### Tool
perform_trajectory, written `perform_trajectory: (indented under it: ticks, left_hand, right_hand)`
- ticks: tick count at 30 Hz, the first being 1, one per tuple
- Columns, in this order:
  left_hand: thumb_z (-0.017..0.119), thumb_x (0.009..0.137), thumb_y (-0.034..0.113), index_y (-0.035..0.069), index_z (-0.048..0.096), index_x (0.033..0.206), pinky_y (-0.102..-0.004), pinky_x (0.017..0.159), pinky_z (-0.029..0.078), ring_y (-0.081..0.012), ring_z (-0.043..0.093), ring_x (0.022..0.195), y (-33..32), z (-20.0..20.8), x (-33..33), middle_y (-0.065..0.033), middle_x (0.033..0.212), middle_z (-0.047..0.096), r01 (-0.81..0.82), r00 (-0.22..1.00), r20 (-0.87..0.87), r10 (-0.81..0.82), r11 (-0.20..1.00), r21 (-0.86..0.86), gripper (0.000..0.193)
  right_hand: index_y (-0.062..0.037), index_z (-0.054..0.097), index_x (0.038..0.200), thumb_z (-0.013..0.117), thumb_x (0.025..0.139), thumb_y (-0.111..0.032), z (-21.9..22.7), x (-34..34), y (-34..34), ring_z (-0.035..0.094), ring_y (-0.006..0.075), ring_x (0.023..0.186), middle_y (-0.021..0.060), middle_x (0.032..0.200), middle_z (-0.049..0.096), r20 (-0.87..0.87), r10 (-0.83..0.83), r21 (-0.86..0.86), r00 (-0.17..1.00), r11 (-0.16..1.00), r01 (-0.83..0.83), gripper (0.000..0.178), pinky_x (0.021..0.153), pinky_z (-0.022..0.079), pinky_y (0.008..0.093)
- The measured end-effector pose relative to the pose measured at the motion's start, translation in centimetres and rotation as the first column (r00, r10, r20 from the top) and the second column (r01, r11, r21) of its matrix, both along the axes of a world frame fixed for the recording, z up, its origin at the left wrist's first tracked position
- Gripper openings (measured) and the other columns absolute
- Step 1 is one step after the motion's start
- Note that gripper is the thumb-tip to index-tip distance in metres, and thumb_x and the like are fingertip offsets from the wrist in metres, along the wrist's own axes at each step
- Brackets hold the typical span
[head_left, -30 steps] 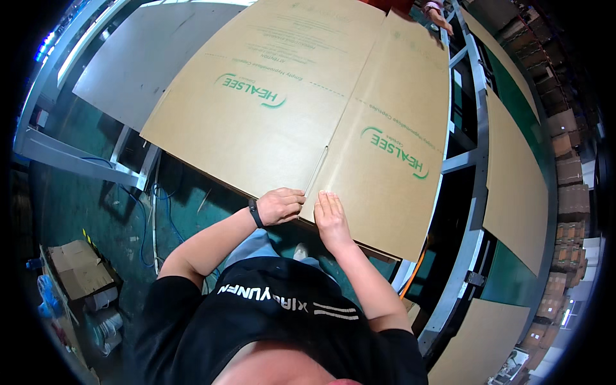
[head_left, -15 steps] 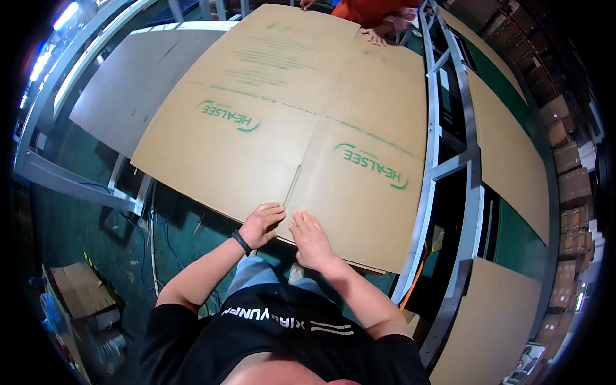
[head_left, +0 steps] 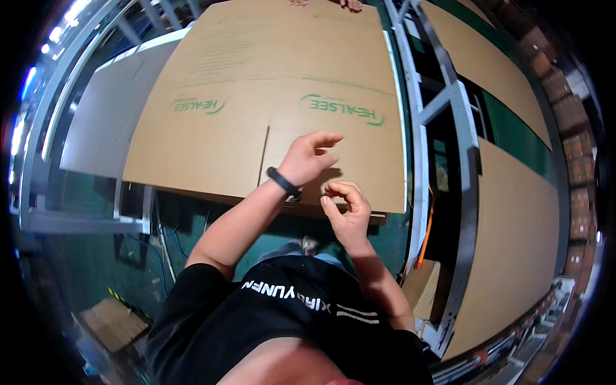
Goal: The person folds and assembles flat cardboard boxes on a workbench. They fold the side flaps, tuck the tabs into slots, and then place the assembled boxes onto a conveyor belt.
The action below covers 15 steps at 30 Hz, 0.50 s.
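Observation:
A large flat brown cardboard sheet with green print lies in front of me, with a slit running in from its near edge. My left hand, a dark band on its wrist, hovers over the sheet just right of the slit. Its fingers are apart and nothing shows in them. Nearer to me, my right hand is raised by the near edge, fingers curled with a gap to the thumb and nothing visible between them. At the far edge another person's hand rests on the cardboard.
A grey metal frame runs along the right, with more cardboard sheets beyond it on a green surface. On the left are a grey panel and a frame bar. An open cardboard box sits at lower left.
Both my hands have lifted off the sheet beside the slit. The left has moved right and forward, and the right has curled its fingers. My view has shifted and turned.

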<state>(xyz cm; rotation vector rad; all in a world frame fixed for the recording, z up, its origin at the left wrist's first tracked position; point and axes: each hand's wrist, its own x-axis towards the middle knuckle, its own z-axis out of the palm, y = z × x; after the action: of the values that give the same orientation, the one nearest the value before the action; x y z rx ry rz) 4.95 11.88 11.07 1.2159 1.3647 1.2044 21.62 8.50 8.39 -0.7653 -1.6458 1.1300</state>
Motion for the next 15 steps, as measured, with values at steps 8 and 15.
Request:
perform_trajectory:
  ticks: [8,15]
  left_hand:
    - [0.069,0.082,0.002,-0.001,0.055,0.126,-0.0314,0.094,0.048,-0.0193,0.059,0.111,3.2,3.1,7.7,-0.0135,0.122,0.06,0.055,0.836,0.548,-0.025,0.998,-0.038,0.047]
    - [0.064,0.08,-0.008,-0.001,0.058,0.124,-0.0307,0.091,0.05,-0.0207,0.061,0.108,2.8,2.7,9.1,-0.0108,0.119,0.061,-0.058,0.881,0.472,0.031,0.997,0.042,0.045]
  right_hand:
    - [0.0024,0.05,0.112,0.077,0.075,0.002,5.0,0.6,-3.0,0.058,0.0131,0.09,0.008,0.1,0.056,-0.282,-0.188,-0.376,0.941,0.924,0.072,0.046,0.081,0.05,0.0273]
    - [0.006,0.06,0.103,0.058,0.089,0.007,4.2,0.5,-4.3,0.059,0.0126,0.094,0.0071,0.103,0.058,-0.265,-0.351,-0.386,0.898,0.892,0.235,0.014,0.083,0.051,0.025]
